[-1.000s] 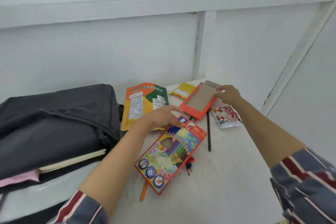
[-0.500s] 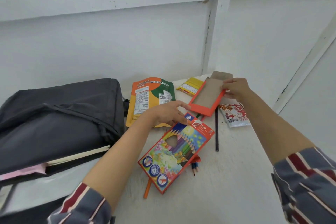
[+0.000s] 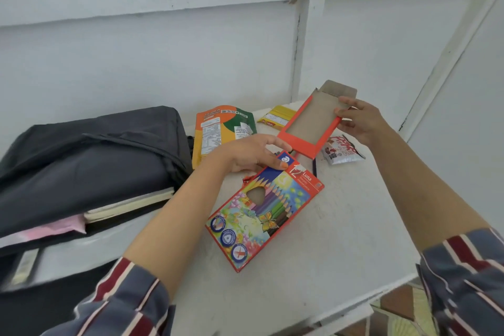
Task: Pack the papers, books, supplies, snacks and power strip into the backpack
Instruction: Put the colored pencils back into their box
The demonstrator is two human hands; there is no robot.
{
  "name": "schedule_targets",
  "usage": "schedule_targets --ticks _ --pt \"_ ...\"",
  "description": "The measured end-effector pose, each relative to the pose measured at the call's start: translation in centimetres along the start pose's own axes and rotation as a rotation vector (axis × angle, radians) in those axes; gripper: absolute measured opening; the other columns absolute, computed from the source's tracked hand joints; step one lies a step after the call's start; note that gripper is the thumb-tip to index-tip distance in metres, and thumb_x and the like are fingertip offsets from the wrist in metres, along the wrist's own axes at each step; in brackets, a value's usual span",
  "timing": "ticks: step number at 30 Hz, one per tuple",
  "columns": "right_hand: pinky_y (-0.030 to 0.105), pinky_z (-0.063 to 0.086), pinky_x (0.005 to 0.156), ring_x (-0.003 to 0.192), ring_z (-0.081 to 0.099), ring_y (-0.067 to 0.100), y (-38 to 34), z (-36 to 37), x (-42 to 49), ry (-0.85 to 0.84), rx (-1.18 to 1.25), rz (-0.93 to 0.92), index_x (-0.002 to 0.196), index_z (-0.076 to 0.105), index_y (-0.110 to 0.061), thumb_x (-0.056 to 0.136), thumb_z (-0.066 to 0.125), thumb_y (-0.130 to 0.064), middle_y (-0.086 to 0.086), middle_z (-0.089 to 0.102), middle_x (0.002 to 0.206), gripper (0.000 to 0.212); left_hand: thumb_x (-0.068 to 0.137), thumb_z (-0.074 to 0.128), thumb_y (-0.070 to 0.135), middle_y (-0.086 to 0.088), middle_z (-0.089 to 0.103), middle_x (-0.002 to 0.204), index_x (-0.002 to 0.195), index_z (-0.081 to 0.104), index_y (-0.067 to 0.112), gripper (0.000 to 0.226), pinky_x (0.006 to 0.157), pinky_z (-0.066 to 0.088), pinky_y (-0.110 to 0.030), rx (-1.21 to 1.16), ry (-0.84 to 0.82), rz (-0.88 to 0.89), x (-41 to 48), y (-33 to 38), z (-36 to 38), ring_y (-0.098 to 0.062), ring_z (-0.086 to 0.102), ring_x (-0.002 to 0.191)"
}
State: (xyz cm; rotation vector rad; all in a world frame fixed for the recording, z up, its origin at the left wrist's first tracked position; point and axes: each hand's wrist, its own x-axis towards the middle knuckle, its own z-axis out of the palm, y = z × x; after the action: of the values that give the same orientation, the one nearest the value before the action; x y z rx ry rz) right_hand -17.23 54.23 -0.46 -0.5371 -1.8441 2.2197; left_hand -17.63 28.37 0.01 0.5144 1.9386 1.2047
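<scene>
On the white bench [image 3: 341, 226], just right of the dark backpack [image 3: 95, 161], lies the coloured-pencil box [image 3: 264, 210]. My left hand [image 3: 251, 154] is over its far end, fingers stretched nearly straight, thumb touching the box. My right hand [image 3: 362, 121] pinches the orange-rimmed cardboard tray [image 3: 311, 125] by its side edge, thumb on top, holding it tilted. Behind sit an orange-green pouch [image 3: 218, 133], a yellow packet [image 3: 276, 117] and a silver packet [image 3: 341, 151]. A book [image 3: 128, 203] shows in the backpack's open mouth.
</scene>
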Motion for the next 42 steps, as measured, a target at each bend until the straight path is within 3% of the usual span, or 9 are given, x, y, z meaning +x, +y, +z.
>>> schedule_targets --ticks 13,19,22,24,27,29,34,38,42 --pt "0.019 0.052 0.051 0.066 0.057 0.014 6.1 -3.7 -14.7 0.231 0.110 0.042 0.098 0.054 -0.020 0.084 0.057 0.009 0.002 0.057 0.090 0.032 0.080 0.071 0.006 0.001 0.060 0.087 0.092 0.054 0.016 0.023 0.065 0.052 -0.027 0.295 0.027 -0.073 -5.5 -4.4 7.2 -0.014 0.060 0.078" --pt "0.026 0.057 0.053 0.075 0.058 0.020 8.5 -5.0 -17.9 0.335 -0.026 0.034 0.123 0.051 -0.008 0.081 0.064 0.007 0.008 0.050 0.099 0.047 0.076 0.076 0.012 -0.009 0.059 0.102 0.114 0.061 0.003 0.042 0.068 0.042 -0.017 0.499 0.191 0.055 -6.9 -5.5 9.3 -0.018 0.054 0.094" --pt "0.036 0.058 0.073 0.094 0.059 0.028 9.3 -5.6 -18.9 0.363 -0.352 0.038 0.132 0.046 -0.005 0.083 0.067 -0.008 0.009 0.052 0.111 0.054 0.078 0.075 0.011 -0.013 0.062 0.112 0.114 0.062 0.005 0.039 0.074 0.045 -0.022 0.508 0.288 0.102 -7.1 -6.3 10.1 -0.020 0.057 0.100" --pt "0.042 0.051 0.089 0.104 0.056 0.031 8.9 -5.8 -19.7 0.295 -0.651 0.031 0.138 0.041 -0.010 0.086 0.065 -0.024 0.008 0.050 0.125 0.059 0.080 0.073 0.015 -0.012 0.061 0.118 0.116 0.062 0.008 0.038 0.083 0.045 -0.026 0.528 0.343 0.123 -7.6 -6.5 10.6 -0.021 0.057 0.105" --pt "0.038 0.051 0.082 0.099 0.055 0.029 7.5 -6.3 -20.2 0.089 -1.015 0.078 0.143 0.032 -0.021 0.088 0.061 -0.035 -0.002 0.045 0.124 0.064 0.082 0.070 0.031 -0.009 0.056 0.124 0.124 0.054 0.016 0.048 0.086 0.041 -0.026 0.528 0.373 0.130 -8.5 -6.6 11.4 -0.019 0.054 0.108" --pt "0.037 0.040 0.097 0.121 0.047 0.026 6.6 -6.8 -19.9 0.010 -1.234 -0.025 0.140 0.038 -0.026 0.082 0.067 -0.032 0.001 0.043 0.138 0.065 0.078 0.072 0.041 -0.006 0.049 0.132 0.134 0.042 0.020 0.067 0.092 0.039 -0.029 0.552 0.346 0.080 -9.0 -7.0 11.8 -0.020 0.048 0.117" --pt "0.040 0.019 0.112 0.139 0.022 0.023 5.2 -5.7 -18.4 -0.373 -1.403 -0.269 0.143 0.032 -0.035 0.071 0.078 -0.029 0.006 0.024 0.152 0.085 0.057 0.083 0.052 -0.006 0.032 0.145 0.146 0.016 0.025 0.114 0.109 0.032 -0.045 0.714 0.305 -0.034 -9.5 -8.2 12.5 -0.027 0.032 0.133" --pt "0.051 -0.006 0.115 0.146 -0.001 0.021 5.3 -4.4 -17.0 -0.598 -1.734 -0.285 0.147 0.016 -0.039 0.071 0.075 -0.045 -0.005 0.006 0.158 0.096 0.058 0.086 0.043 -0.004 0.032 0.147 0.146 0.015 0.025 0.115 0.107 0.035 -0.043 0.644 0.291 -0.031 -9.5 -8.2 12.6 -0.024 0.035 0.131" --pt "0.054 -0.015 0.112 0.146 -0.002 0.015 5.2 -3.9 -16.6 -0.649 -1.706 -0.231 0.146 0.020 -0.035 0.069 0.076 -0.047 -0.009 0.018 0.155 0.096 0.059 0.086 0.038 -0.002 0.036 0.144 0.145 0.018 0.027 0.110 0.105 0.039 -0.041 0.603 0.288 0.000 -9.6 -8.0 12.6 -0.022 0.040 0.128"
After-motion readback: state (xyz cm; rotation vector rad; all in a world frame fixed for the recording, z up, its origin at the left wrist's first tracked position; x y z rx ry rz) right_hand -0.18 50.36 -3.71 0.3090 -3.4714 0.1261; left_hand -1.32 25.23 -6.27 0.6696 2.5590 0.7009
